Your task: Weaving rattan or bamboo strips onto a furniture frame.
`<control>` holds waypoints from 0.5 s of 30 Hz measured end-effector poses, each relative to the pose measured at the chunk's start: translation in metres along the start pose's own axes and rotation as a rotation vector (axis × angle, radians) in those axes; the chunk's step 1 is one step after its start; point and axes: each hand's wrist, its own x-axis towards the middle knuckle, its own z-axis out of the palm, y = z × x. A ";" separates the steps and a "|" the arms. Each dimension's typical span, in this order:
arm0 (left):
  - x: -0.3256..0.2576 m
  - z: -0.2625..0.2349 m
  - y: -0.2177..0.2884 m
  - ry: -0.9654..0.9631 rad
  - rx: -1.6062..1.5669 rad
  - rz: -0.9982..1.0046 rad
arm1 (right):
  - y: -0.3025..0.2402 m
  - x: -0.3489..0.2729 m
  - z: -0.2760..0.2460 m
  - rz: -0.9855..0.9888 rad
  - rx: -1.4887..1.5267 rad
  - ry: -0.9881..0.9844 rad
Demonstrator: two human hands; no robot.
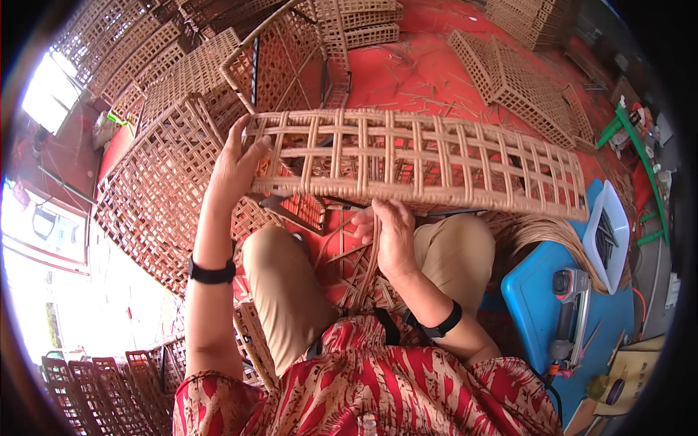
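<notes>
A long, open-weave rattan panel (389, 156) with wrapped edges spans the space above my knees. My left hand (236, 163) is closed round its left end, thumb on the near face. Below the panel's lower edge, near its middle, my right hand (393, 236) is raised with fingers curled. A thin rattan strand (373, 265) hangs from the edge and passes through the fingers of that hand; part of the grip is hidden behind the palm.
Large woven rattan pieces (156, 185) stand stacked at left, others (520, 91) at far right. A blue stool (534, 283) beside my right knee bears a nail gun (568, 316) and a white tray (608, 236) of dark strips. Cane offcuts litter the red floor (407, 62).
</notes>
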 end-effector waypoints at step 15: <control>-0.086 0.009 0.006 0.113 -0.218 0.124 | 0.022 -0.033 -0.007 -0.273 -0.229 -0.149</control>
